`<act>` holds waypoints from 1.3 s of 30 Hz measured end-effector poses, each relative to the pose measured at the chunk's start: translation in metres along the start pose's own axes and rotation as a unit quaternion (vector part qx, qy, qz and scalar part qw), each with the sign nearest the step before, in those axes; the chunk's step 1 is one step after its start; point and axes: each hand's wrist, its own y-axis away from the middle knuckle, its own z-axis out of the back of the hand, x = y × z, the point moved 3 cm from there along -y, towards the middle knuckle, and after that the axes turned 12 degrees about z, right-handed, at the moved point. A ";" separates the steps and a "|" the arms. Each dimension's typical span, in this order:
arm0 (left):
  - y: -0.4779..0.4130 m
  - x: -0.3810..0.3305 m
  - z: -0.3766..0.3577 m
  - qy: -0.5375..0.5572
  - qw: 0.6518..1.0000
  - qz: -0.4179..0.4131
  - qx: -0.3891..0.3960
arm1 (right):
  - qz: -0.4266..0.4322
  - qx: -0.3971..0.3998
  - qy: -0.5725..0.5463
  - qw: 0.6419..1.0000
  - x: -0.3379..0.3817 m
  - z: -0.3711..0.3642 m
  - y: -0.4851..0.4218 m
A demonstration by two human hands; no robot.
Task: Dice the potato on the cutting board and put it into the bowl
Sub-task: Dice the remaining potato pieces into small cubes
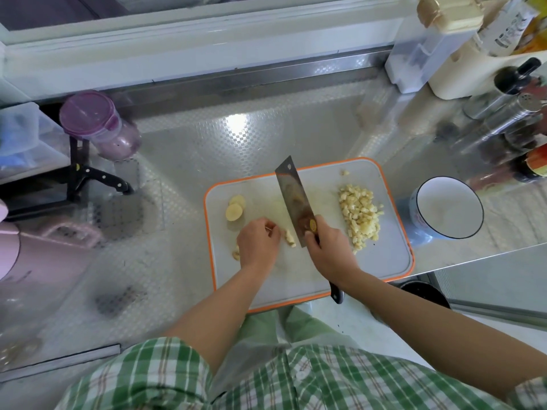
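Pale yellow diced potato [359, 216] is heaped at the right of the orange-rimmed cutting board [384, 261], and two round slices [236, 209] lie at its left. Potato strips [290, 238] are held under the curled left hand [259, 244]. The cleaver [296, 202] is gripped by the right hand [328, 253]. The white bowl [450, 207] stands just beside the board.

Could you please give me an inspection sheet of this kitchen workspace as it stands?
Surface: patterned steel counter, orange-rimmed cutting board on it.
Job's things: diced potato heaped on the board's right; potato slices on its left; bowl right of board, looks empty.
Clutter: purple-lidded jar, black-handled knife, pink jug at left; bottles at right.
Hands: right hand grips cleaver; left hand curled over potato strips, hold unclear.
Cables: nothing seen.
Surroundings: window sill behind counter.
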 end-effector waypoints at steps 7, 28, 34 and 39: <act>0.007 0.005 0.012 -0.024 0.997 -0.033 -0.070 | 0.017 0.067 -0.009 0.998 0.004 -0.034 0.020; 0.028 -0.004 -0.014 -0.076 0.992 -0.104 -0.013 | -0.060 -0.028 0.080 0.995 -0.048 0.027 0.026; 0.047 -0.051 -0.026 0.212 0.951 0.016 0.223 | 0.027 -0.050 0.177 0.983 -0.023 0.036 0.032; 0.035 -0.068 -0.034 0.171 0.976 0.032 0.128 | 0.146 -0.045 0.097 0.984 -0.026 0.032 0.040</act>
